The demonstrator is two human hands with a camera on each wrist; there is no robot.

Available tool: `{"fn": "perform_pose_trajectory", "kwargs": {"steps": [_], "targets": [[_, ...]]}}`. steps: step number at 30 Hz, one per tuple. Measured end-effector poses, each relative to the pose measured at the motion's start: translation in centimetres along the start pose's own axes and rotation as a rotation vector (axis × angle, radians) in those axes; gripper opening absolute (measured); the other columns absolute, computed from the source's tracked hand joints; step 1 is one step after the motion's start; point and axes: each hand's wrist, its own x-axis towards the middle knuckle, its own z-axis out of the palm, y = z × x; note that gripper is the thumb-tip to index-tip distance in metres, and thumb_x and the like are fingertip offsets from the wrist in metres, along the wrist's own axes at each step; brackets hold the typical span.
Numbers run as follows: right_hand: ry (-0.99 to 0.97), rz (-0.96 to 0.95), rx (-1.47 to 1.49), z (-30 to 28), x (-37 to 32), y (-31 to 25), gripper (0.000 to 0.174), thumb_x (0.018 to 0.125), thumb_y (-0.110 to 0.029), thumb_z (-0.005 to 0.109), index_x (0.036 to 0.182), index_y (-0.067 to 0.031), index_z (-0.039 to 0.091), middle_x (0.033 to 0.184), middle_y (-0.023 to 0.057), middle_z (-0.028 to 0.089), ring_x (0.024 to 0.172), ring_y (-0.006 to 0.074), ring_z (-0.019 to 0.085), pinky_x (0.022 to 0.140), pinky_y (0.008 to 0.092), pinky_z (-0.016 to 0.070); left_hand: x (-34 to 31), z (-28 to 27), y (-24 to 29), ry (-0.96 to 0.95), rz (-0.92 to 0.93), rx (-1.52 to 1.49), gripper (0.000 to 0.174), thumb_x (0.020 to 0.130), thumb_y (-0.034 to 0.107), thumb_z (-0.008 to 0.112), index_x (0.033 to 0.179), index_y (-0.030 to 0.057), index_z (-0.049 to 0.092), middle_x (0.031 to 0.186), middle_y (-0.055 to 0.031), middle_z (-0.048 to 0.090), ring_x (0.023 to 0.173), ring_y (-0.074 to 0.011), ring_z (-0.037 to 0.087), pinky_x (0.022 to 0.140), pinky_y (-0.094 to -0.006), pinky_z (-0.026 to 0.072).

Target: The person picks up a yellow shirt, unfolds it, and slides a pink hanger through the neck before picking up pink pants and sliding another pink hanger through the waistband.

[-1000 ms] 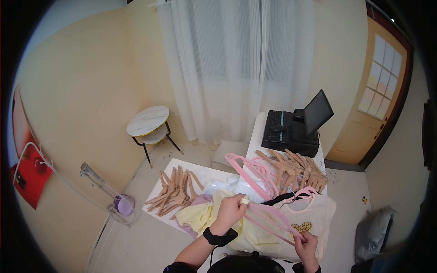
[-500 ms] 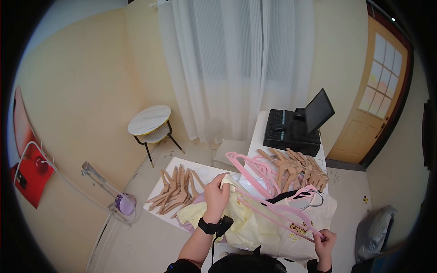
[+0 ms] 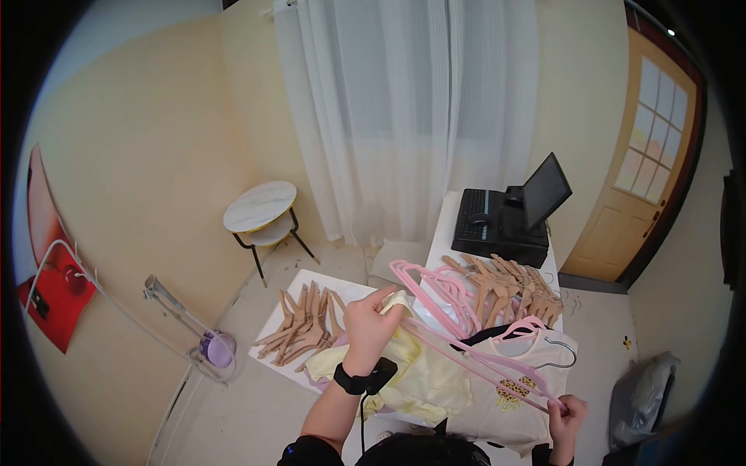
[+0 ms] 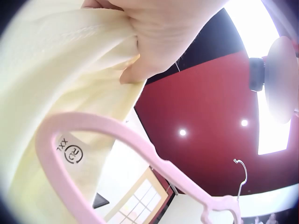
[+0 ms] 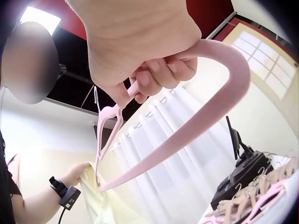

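Note:
My left hand (image 3: 370,322) pinches the neckline of a pale yellow garment (image 3: 423,380), lifting that edge off the table. Curled round one end of a pink hanger (image 3: 497,362) is my right hand (image 3: 567,418). In the left wrist view the hanger's other end (image 4: 79,122) lies at the yellow cloth (image 4: 60,79), beside a printed XXL label (image 4: 71,151). The right wrist view shows my fingers (image 5: 159,77) wrapped on the hanger (image 5: 187,133). A cream shirt (image 3: 497,412) with a leopard-spotted print lies beneath the hanger.
Wooden hangers (image 3: 309,330) lie on the white table's left part, with more wooden hangers (image 3: 509,291) and pink hangers (image 3: 439,291) behind the clothes. A black register with a screen (image 3: 501,225) stands at the back. A grey bag (image 3: 643,400) is at the right.
My left hand has moved left and up with the yellow neckline. My right hand has moved right with the hanger, whose hook has swung to the right.

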Motion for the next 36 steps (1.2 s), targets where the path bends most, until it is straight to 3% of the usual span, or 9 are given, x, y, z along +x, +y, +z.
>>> {"fn": "perform_pose_trajectory", "kwargs": {"steps": [5,11,18,23,25,26,30,32,36], "targets": [[-0.009,0.018,0.132,1.7,-0.7,-1.2,0.022,0.068,-0.007,0.065,0.055,-0.001,0.048,0.043,0.0013,0.037,0.038,0.0077,0.032,0.038,0.0236,0.0217,-1.4,1.4,0.9,-0.144,0.019,-0.057,0.028,0.068,0.021,0.058,0.092,0.0088,0.067,0.051,-0.0129,0.053,0.046,-0.0264,0.054,0.046,-0.033,0.0425],[0.03,0.059,0.144,3.5,-1.6,-2.8,0.023,0.072,-0.006,0.063,0.056,0.0003,0.048,0.043,0.0004,0.037,0.037,0.0053,0.032,0.037,0.022,0.0217,-1.7,2.1,1.3,-0.049,0.227,0.023,0.026,0.071,0.016,0.055,0.092,0.0069,0.067,0.056,-0.0143,0.056,0.049,-0.029,0.055,0.048,-0.035,0.0433],[0.098,-0.009,0.099,2.5,-1.1,-3.8,0.022,0.072,-0.005,0.063,0.057,0.0011,0.049,0.043,0.0004,0.037,0.038,0.0061,0.033,0.037,0.023,0.0225,-2.3,3.1,1.7,-0.135,0.156,-0.029,0.025,0.073,0.016,0.054,0.091,0.0035,0.066,0.054,-0.0136,0.054,0.047,-0.0281,0.054,0.046,-0.036,0.0429],[0.047,-0.082,0.048,3.2,-1.7,-5.6,0.021,0.073,-0.005,0.062,0.058,0.0018,0.05,0.043,0.001,0.038,0.038,0.0063,0.033,0.037,0.0235,0.0228,-3.3,3.5,3.9,-0.206,0.289,-0.116,0.026,0.074,0.015,0.057,0.094,0.0016,0.065,0.054,-0.0143,0.054,0.045,-0.0265,0.054,0.045,-0.0343,0.0425],[-0.006,0.112,0.15,4.0,-2.2,-6.1,0.021,0.075,-0.004,0.061,0.059,0.002,0.05,0.044,0.0016,0.038,0.038,0.0062,0.033,0.037,0.024,0.0228,-3.7,3.6,4.5,-0.182,0.329,-0.193,0.021,0.072,0.012,0.058,0.087,-0.0002,0.065,0.05,-0.0154,0.051,0.041,-0.0263,0.05,0.043,-0.0332,0.0403],[0.003,0.123,0.176,4.3,-2.4,-6.1,0.021,0.076,-0.004,0.06,0.059,0.0021,0.05,0.045,0.0009,0.037,0.04,0.0055,0.032,0.038,0.0236,0.0222,-3.9,3.6,4.8,-0.159,0.369,-0.269,0.016,0.071,0.008,0.06,0.081,-0.0021,0.065,0.047,-0.0165,0.047,0.037,-0.0262,0.046,0.041,-0.032,0.0381],[-0.033,0.183,0.232,4.9,-2.0,-3.6,0.02,0.076,-0.005,0.06,0.06,0.002,0.051,0.046,-0.0008,0.037,0.042,0.0045,0.031,0.04,0.0223,0.0218,-4.6,2.5,6.3,-0.281,0.314,-0.33,0.017,0.07,0.012,0.062,0.083,0.0012,0.066,0.052,-0.0117,0.051,0.043,-0.0222,0.049,0.044,-0.0296,0.0402],[0.031,0.26,0.354,4.5,-1.0,-2.0,0.02,0.071,-0.008,0.064,0.058,0.0013,0.053,0.042,0.0003,0.04,0.039,0.0059,0.035,0.039,0.0216,0.0249,-2.7,1.2,6.7,-0.171,0.763,-0.188,0.026,0.069,0.015,0.064,0.093,0.0069,0.065,0.064,-0.0059,0.055,0.056,-0.0171,0.054,0.051,-0.0262,0.0423],[0.051,0.089,0.298,1.7,1.4,-0.9,0.019,0.071,-0.008,0.065,0.059,0.0012,0.054,0.043,-0.0004,0.04,0.04,0.0054,0.035,0.039,0.0215,0.025,1.2,-1.6,7.2,0.066,0.931,0.098,0.031,0.071,0.021,0.065,0.1,0.012,0.062,0.074,-0.0023,0.053,0.068,-0.0137,0.054,0.058,-0.0221,0.0425]]}}
